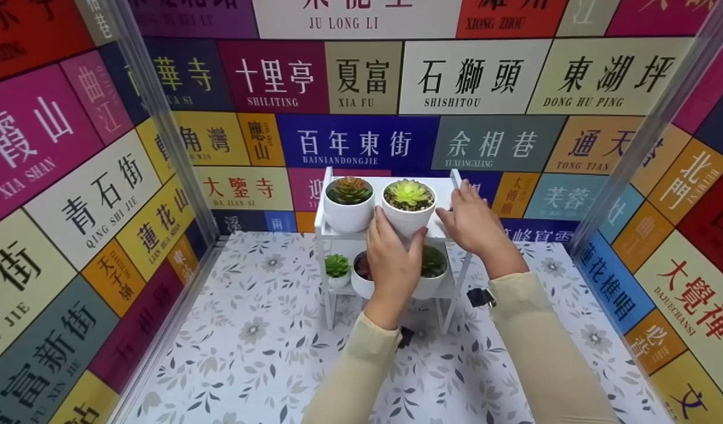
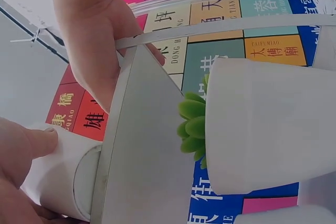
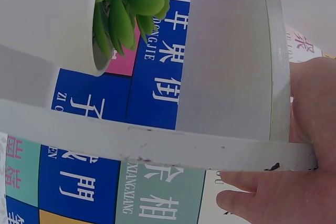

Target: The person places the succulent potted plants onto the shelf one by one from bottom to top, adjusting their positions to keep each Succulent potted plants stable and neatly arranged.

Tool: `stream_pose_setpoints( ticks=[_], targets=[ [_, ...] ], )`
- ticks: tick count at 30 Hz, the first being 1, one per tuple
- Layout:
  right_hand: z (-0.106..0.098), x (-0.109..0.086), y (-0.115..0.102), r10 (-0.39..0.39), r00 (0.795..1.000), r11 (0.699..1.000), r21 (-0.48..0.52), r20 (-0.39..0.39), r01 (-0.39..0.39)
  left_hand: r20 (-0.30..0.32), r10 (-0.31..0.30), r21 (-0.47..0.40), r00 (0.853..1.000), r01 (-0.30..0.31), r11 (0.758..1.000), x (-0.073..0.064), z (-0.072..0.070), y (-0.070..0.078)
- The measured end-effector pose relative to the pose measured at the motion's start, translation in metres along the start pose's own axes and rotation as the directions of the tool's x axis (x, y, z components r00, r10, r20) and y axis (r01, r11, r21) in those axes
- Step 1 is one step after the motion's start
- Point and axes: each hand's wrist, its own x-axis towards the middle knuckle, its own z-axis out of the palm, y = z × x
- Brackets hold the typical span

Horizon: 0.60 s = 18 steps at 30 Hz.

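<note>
My left hand [image 1: 395,265] grips a white pot with a yellow-green succulent [image 1: 408,197], fingers and thumb on opposite sides. This pot is at the front edge of the white two-tier plant stand [image 1: 443,231], beside a white pot with a reddish-green succulent [image 1: 348,206] on the top shelf. Over the stand's upper right corner, my right hand [image 1: 485,227] holds the side post [image 3: 226,150], its thumb on the shelf side and fingertips outside. Seen from below in the left wrist view, the gripped pot [image 2: 68,166] overlaps the shelf edge.
On the lower shelf are a small green succulent [image 1: 337,268] and two more white pots, partly hidden by my left hand and forearm. The stand rests on a floral-patterned surface [image 1: 249,359]. Walls of coloured name panels [image 1: 361,141] surround it on three sides.
</note>
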Motion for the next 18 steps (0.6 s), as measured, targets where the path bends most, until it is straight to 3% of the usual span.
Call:
stream_pose_setpoints(
  ticks=[9, 18],
  targets=[
    [0.0006, -0.0001, -0.0003, 0.004, 1.000, 1.000, 0.004, -0.002, -0.004, -0.014, 0.000, -0.002, 1.000, 0.000, 1.000, -0.0020, 0.0011, -0.0011],
    [0.0013, 0.0007, -0.0002, 0.006, 1.000, 1.000, 0.001, -0.007, -0.006, -0.082, 0.023, -0.005, 0.996, -0.024, 1.000, -0.0037, 0.0055, -0.0046]
  ],
)
